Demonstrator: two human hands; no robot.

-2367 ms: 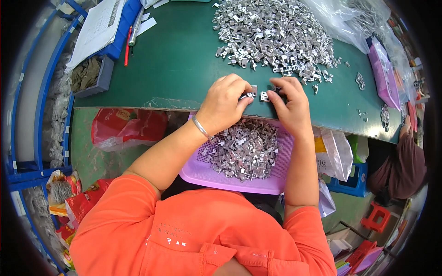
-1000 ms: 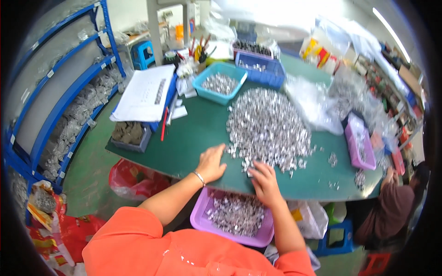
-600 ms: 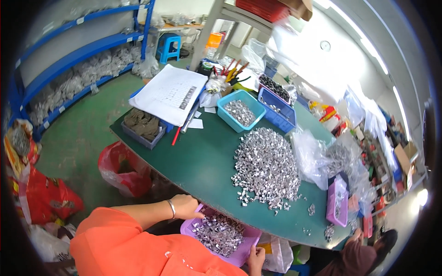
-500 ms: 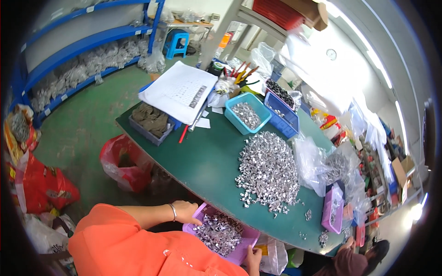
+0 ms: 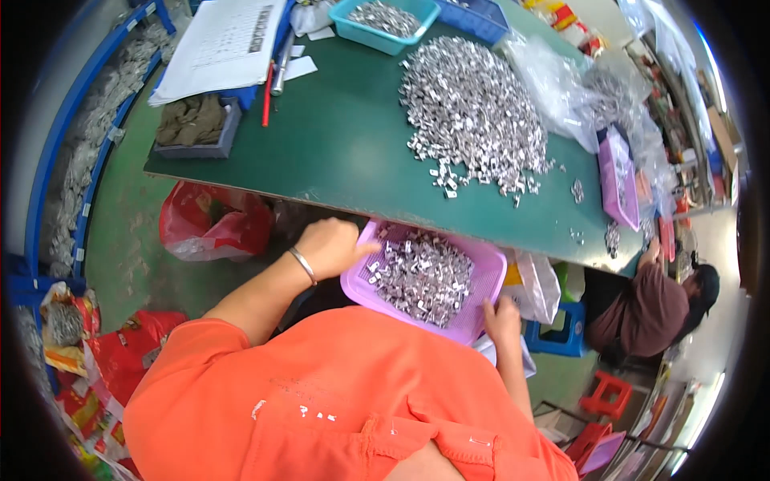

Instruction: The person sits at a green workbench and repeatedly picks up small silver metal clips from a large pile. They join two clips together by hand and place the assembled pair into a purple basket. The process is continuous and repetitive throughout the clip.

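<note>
Basically, purple basket [image 5: 488,268] held at both sides

On my feed, left hand [image 5: 333,247] grasps its left rim, right hand [image 5: 501,318] its near right corner, presumably so the metal pieces [image 5: 421,276] inside don't tip out. Basket sits mid-frame, between orange shirt [image 5: 321,361] and green table [image 5: 321,144]; loose pile [image 5: 473,104] upper centre, likely for easy reach.

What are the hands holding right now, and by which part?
The purple basket of metal parts: left hand on its left rim, right hand on its right rim.
</note>
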